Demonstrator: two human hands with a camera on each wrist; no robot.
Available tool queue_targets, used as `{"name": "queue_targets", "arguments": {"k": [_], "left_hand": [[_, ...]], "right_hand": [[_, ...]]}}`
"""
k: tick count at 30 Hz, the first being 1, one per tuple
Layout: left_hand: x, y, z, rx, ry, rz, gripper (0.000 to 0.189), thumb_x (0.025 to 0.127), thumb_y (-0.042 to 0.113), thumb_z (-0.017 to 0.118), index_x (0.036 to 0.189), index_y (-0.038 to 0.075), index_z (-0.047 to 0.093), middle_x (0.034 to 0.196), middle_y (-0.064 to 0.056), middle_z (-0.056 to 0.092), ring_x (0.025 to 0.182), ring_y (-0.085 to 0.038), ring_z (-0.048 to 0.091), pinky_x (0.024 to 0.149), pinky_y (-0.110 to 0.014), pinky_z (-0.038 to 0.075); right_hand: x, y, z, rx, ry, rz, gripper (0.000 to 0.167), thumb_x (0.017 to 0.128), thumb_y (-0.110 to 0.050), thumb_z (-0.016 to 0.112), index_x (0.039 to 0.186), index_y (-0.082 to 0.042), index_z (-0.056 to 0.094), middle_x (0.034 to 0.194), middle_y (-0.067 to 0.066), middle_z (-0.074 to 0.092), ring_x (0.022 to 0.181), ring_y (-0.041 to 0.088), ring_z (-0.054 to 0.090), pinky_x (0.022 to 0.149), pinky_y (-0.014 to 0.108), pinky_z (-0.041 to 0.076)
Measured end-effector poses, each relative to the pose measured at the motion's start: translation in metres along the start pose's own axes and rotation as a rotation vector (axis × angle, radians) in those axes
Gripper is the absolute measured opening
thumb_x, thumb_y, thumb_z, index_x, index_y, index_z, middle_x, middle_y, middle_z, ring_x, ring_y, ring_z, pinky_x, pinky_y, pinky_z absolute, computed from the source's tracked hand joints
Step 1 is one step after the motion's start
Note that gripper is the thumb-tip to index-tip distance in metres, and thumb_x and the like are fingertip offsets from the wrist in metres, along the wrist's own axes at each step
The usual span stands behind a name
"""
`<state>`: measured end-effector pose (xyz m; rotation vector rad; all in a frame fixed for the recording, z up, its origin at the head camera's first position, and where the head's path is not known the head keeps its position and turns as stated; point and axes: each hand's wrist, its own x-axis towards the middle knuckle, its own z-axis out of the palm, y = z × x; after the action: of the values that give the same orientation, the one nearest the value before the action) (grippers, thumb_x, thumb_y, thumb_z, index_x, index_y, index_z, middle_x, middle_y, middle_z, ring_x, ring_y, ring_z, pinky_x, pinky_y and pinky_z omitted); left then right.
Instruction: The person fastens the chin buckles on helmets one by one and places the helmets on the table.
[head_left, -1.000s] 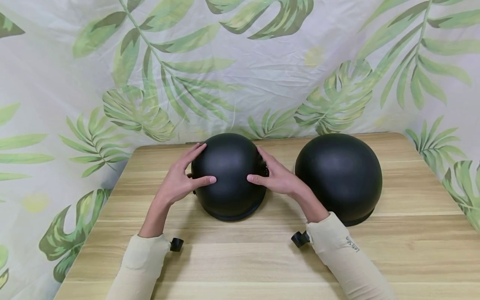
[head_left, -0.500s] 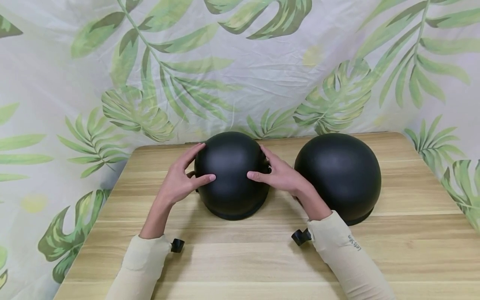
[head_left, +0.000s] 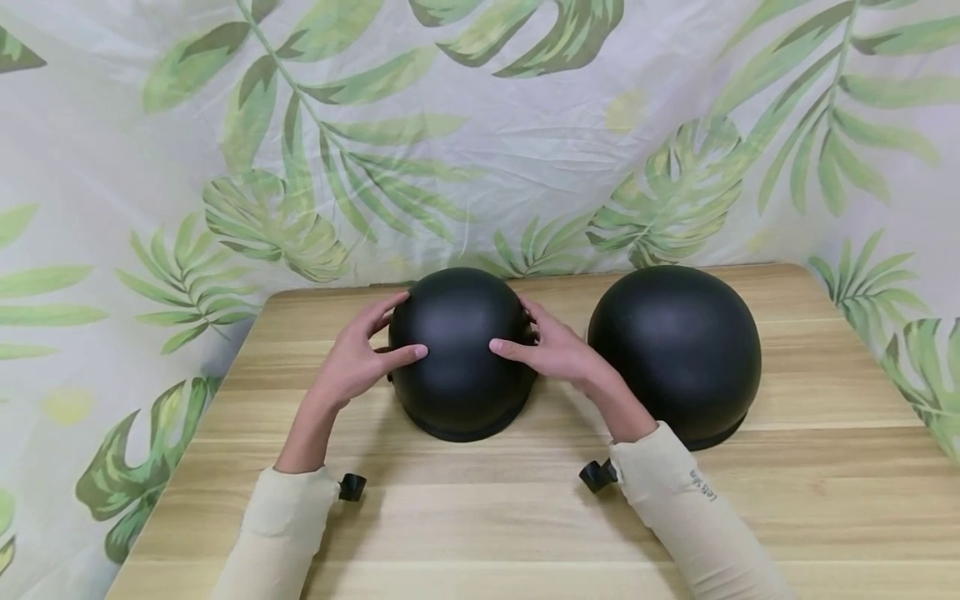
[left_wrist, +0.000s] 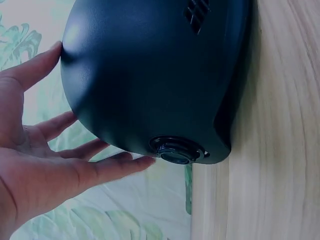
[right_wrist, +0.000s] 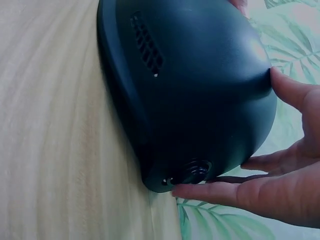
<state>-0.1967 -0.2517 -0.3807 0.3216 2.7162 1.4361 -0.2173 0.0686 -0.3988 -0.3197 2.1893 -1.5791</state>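
Note:
A smooth black helmet [head_left: 461, 392] sits dome up on the wooden table, between my two hands in the head view. My left hand [head_left: 354, 360] holds its left side, thumb on the front of the dome and fingers spread around toward the back. On the other side my right hand [head_left: 561, 354] grips it the same way. A round fitting [left_wrist: 175, 150] shows low on the helmet's side near the left fingertips in the left wrist view. In the right wrist view, a mesh vent [right_wrist: 146, 45] lies above the rim, and fingertips reach a similar side fitting [right_wrist: 192, 172].
A second, larger-looking black helmet [head_left: 675, 350] stands dome up just right of my right hand. The wooden table [head_left: 465, 533] ends at a leaf-patterned cloth [head_left: 525, 150] behind. Small black devices stick out from both sleeves, one by the left cuff [head_left: 352, 487].
The held helmet has shifted slightly right, rising a little half a second ago and now sitting lower again. Both hands have kept their hold. The second helmet stays in place.

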Motion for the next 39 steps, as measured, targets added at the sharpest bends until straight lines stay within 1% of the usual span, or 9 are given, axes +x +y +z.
{"name": "queue_targets", "arguments": {"k": [3, 7, 10, 16, 21, 25, 32, 36, 39], "left_hand": [[-0.001, -0.002, -0.005, 0.003, -0.008, -0.028, 0.086, 0.093, 0.031, 0.087, 0.166, 0.026, 0.042, 0.174, -0.006, 0.036, 0.160, -0.045, 0.035, 0.114, -0.065, 0.050], [-0.003, -0.003, -0.013, 0.010, 0.017, -0.020, 0.073, 0.096, 0.030, 0.083, 0.162, 0.024, 0.050, 0.172, -0.007, 0.042, 0.157, -0.045, 0.041, 0.115, -0.066, 0.047], [-0.003, -0.004, -0.018, 0.010, 0.033, -0.011, 0.064, 0.098, 0.027, 0.080, 0.157, 0.021, 0.056, 0.168, -0.008, 0.047, 0.155, -0.045, 0.044, 0.116, -0.066, 0.046], [-0.007, -0.003, -0.031, 0.019, 0.023, -0.024, 0.061, 0.099, 0.022, 0.079, 0.155, 0.018, 0.058, 0.167, -0.011, 0.049, 0.158, -0.044, 0.040, 0.124, -0.067, 0.037], [-0.011, -0.001, -0.039, 0.027, 0.005, -0.047, 0.063, 0.098, 0.021, 0.080, 0.156, 0.016, 0.056, 0.167, -0.011, 0.048, 0.158, -0.043, 0.040, 0.121, -0.064, 0.041], [-0.013, -0.001, -0.044, 0.044, -0.011, -0.056, 0.064, 0.099, 0.022, 0.080, 0.157, 0.015, 0.055, 0.168, -0.012, 0.047, 0.158, -0.044, 0.039, 0.120, -0.065, 0.042], [-0.018, 0.001, -0.051, 0.101, -0.019, -0.062, 0.065, 0.099, 0.023, 0.079, 0.158, 0.014, 0.053, 0.168, -0.016, 0.046, 0.158, -0.048, 0.038, 0.118, -0.068, 0.041], [-0.019, 0.004, -0.052, 0.152, -0.017, -0.054, 0.064, 0.099, 0.024, 0.079, 0.158, 0.012, 0.054, 0.166, -0.017, 0.048, 0.155, -0.048, 0.041, 0.118, -0.067, 0.042], [-0.019, 0.008, -0.052, 0.186, -0.013, -0.029, 0.063, 0.099, 0.023, 0.079, 0.156, 0.008, 0.055, 0.163, -0.018, 0.052, 0.152, -0.048, 0.045, 0.118, -0.067, 0.041]], "right_hand": [[0.003, 0.002, 0.006, -0.041, 0.024, -0.078, 0.095, 0.099, -0.039, 0.078, 0.173, -0.020, 0.022, 0.177, 0.009, 0.029, 0.163, 0.039, 0.028, 0.129, 0.060, 0.033], [0.006, 0.004, 0.014, -0.121, 0.079, -0.164, 0.091, 0.099, -0.039, 0.078, 0.172, -0.020, 0.027, 0.176, 0.009, 0.031, 0.161, 0.038, 0.034, 0.127, 0.061, 0.036], [0.006, 0.003, 0.020, -0.158, 0.102, -0.197, 0.091, 0.101, -0.039, 0.076, 0.173, -0.018, 0.025, 0.177, 0.009, 0.028, 0.160, 0.037, 0.035, 0.127, 0.060, 0.037], [0.006, -0.003, 0.033, -0.185, 0.116, -0.261, 0.079, 0.105, -0.033, 0.071, 0.171, -0.017, 0.030, 0.176, 0.013, 0.031, 0.163, 0.035, 0.030, 0.130, 0.059, 0.032], [0.005, -0.008, 0.041, -0.221, 0.128, -0.283, 0.072, 0.106, -0.031, 0.070, 0.169, -0.017, 0.037, 0.172, 0.015, 0.037, 0.160, 0.036, 0.037, 0.126, 0.059, 0.037], [0.005, -0.010, 0.045, -0.231, 0.140, -0.288, 0.069, 0.106, -0.030, 0.069, 0.167, -0.018, 0.040, 0.170, 0.016, 0.041, 0.156, 0.036, 0.042, 0.122, 0.059, 0.041], [0.008, -0.011, 0.052, -0.229, 0.129, -0.281, 0.068, 0.107, -0.032, 0.068, 0.168, -0.020, 0.039, 0.170, 0.016, 0.039, 0.154, 0.036, 0.043, 0.122, 0.059, 0.041], [0.008, -0.013, 0.054, -0.230, 0.123, -0.269, 0.069, 0.107, -0.032, 0.067, 0.169, -0.021, 0.038, 0.171, 0.016, 0.037, 0.153, 0.037, 0.044, 0.122, 0.059, 0.042], [0.007, -0.014, 0.054, -0.235, 0.112, -0.255, 0.069, 0.108, -0.033, 0.066, 0.169, -0.023, 0.036, 0.173, 0.016, 0.034, 0.153, 0.037, 0.044, 0.121, 0.059, 0.043]]}}
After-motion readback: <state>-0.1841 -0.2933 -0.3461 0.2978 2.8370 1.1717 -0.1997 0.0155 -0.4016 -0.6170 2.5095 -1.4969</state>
